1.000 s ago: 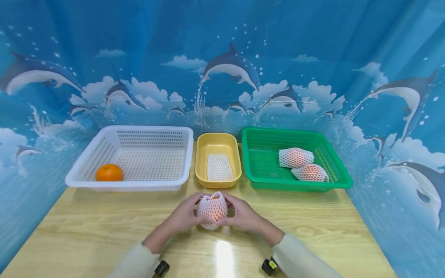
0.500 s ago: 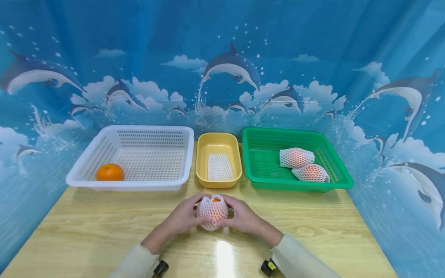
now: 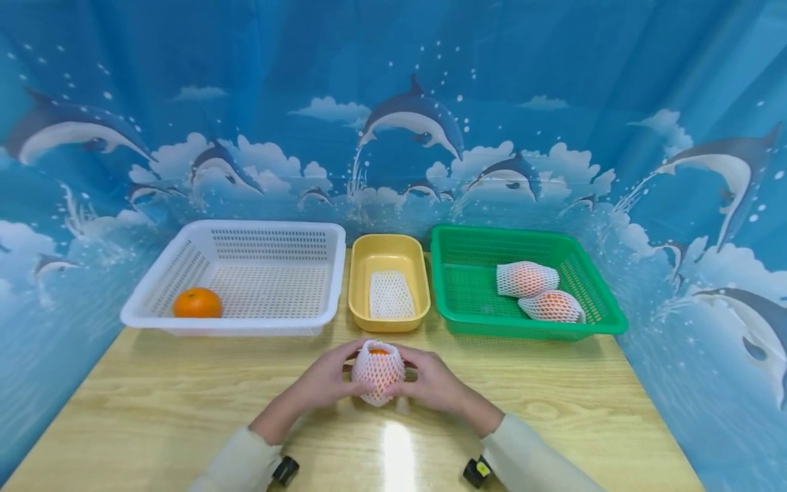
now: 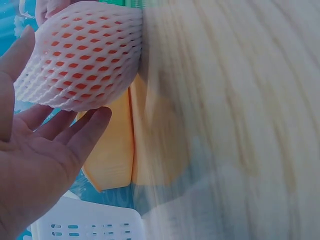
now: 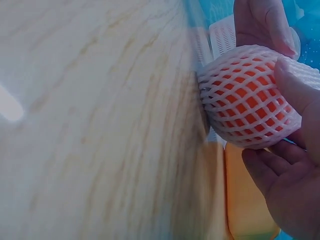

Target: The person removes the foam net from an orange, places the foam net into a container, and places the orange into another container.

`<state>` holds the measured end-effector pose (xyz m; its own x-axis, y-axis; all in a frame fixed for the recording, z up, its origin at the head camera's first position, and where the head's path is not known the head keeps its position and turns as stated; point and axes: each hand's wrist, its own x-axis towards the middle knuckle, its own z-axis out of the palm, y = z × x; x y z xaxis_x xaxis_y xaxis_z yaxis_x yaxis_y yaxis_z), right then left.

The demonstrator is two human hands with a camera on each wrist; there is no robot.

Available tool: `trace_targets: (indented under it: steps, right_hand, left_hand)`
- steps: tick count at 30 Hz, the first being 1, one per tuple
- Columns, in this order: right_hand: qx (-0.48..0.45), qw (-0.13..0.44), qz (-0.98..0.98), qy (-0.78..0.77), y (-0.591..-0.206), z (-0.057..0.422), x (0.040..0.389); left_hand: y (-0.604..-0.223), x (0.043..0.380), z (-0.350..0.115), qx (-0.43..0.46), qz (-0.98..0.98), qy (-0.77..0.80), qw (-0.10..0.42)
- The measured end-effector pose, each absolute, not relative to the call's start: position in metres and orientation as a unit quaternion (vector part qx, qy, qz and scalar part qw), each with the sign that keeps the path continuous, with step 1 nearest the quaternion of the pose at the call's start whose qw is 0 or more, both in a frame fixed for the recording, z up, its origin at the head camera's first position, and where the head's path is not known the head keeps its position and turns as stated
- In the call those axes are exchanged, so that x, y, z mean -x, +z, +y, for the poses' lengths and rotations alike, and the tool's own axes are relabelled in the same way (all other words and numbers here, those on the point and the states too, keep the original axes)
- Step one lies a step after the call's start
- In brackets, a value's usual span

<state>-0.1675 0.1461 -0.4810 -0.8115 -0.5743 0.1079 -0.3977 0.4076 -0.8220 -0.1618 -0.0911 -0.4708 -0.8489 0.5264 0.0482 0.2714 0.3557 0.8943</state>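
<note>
Between the two hands, in the head view, stands an orange in a white foam fruit net [image 3: 378, 379]. Its top peeks out through the net's rounded upper opening. The left hand [image 3: 328, 379] holds it from the left, thumb in front and fingers behind. From the other side the right hand [image 3: 432, 383] grips it the same way. The left wrist view shows the foam mesh [image 4: 87, 57] stretched over the fruit, with the left fingertips along it. In the right wrist view the right thumb [image 5: 290, 82] presses on the net and the fingers support the other side.
A white basket [image 3: 246, 322] with one bare orange [image 3: 197, 303] stands at the back left. Beside it is a yellow tray [image 3: 390, 326] holding an empty foam net [image 3: 391, 295]. A green basket [image 3: 467, 283] at the back right contains two netted fruits [image 3: 527, 279]. A dolphin curtain [image 3: 406, 171] hangs behind.
The foam net's top edge, uneven before, now forms a rounder opening around the orange's top. Both hands keep their hold in nearly the same place. The baskets and tray stay put.
</note>
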Motion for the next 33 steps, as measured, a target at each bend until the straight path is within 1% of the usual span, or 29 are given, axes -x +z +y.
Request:
trace_targets:
  steps: [14,20,25,29,33]
  right_hand:
    - [0.284,0.041,0.814,-0.504,-0.486,0.1506,0.1666]
    - [0.259,0.033,0.813,-0.521,-0.4854,0.1508,0.1653]
    - [0.256,0.069,0.815,-0.515,-0.4829,0.1498,0.1664]
    - [0.263,0.11,0.815,-0.504,-0.4838,0.1479,0.1656]
    - [0.262,0.133,0.817,-0.496,-0.4848,0.1439,0.1639]
  left_hand:
    - [-0.4717,0.1648,-0.0873,-0.248,0.817,0.501,0.143]
    - [-0.471,0.164,-0.086,-0.247,0.831,0.481,0.132]
    - [-0.4697,0.1631,-0.0858,-0.245,0.831,0.485,0.117]
    - [-0.4681,0.1625,-0.0858,-0.238,0.83,0.491,0.119]
    - [-0.4665,0.1609,-0.0863,-0.23,0.835,0.486,0.118]
